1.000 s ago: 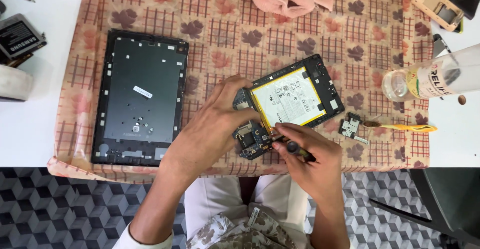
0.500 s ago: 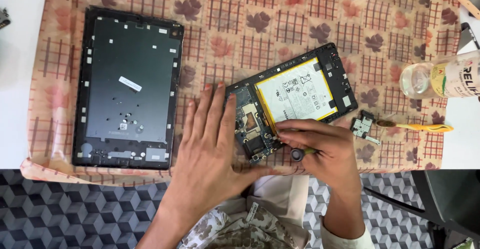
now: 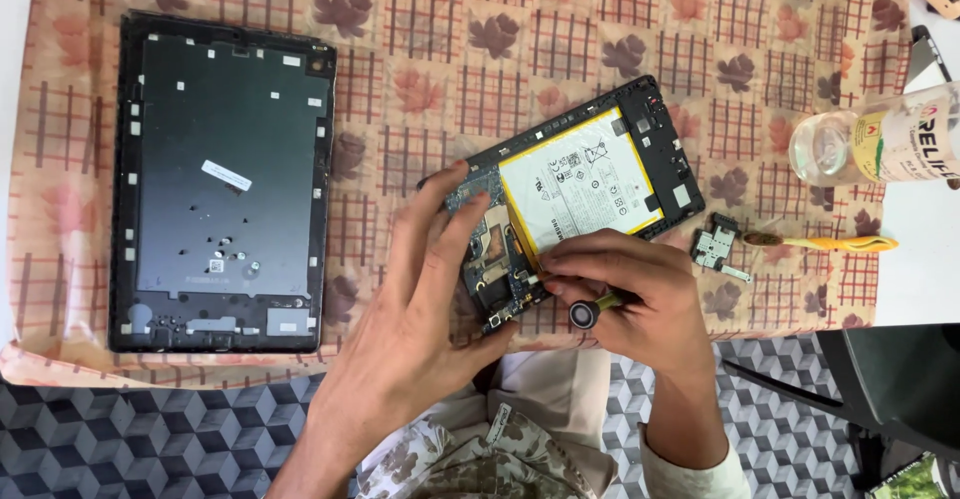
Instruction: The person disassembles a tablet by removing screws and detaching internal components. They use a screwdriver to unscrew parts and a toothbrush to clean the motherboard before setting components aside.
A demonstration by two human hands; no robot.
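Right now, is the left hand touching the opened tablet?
Touching. Head view: left hand lies flat across the opened tablet, fingers over its circuit-board end.

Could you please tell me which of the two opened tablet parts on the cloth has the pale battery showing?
The tilted tablet body under the left hand and right hand; the dark back cover lying apart at the left shows none.

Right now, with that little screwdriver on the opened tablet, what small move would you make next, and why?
Probably keep the left hand pressing the opened tablet flat and turn the screwdriver in the right hand, since its tip seems to sit on the circuit board beside the battery.
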